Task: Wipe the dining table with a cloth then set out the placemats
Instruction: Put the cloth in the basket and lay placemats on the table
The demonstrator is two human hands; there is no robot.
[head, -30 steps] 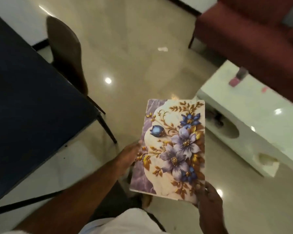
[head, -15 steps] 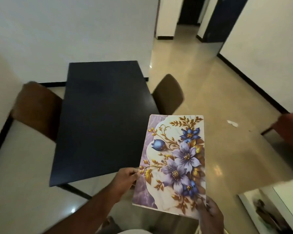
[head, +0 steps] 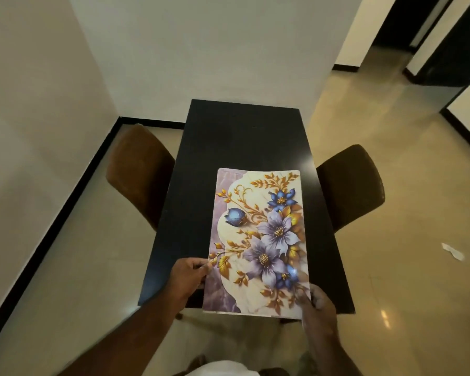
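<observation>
The mat (head: 258, 240) has big purple and blue flowers on it, and it is held flat over the near end of the counter (head: 242, 137). Its near edge sticks out past the counter's near edge. It may be more than one mat in a pile; I cannot tell. I also cannot tell if it touches the counter yet. The left grip (head: 187, 276) pinches the mat's left edge, close to the near corner. The right grip (head: 316, 302) holds the near right corner with the thumb on top. I think two grips are used so the thin mat stays flat and does not flop, ready to be laid down. A brown chair (head: 139, 172) stands at the counter's left edge and a dark chair (head: 350, 185) at its right edge. Both are off to the sides, so I think they will not block the mat. A small white scrap (head: 452, 251) lies on the floor, far off to the right. No cloth shows.
</observation>
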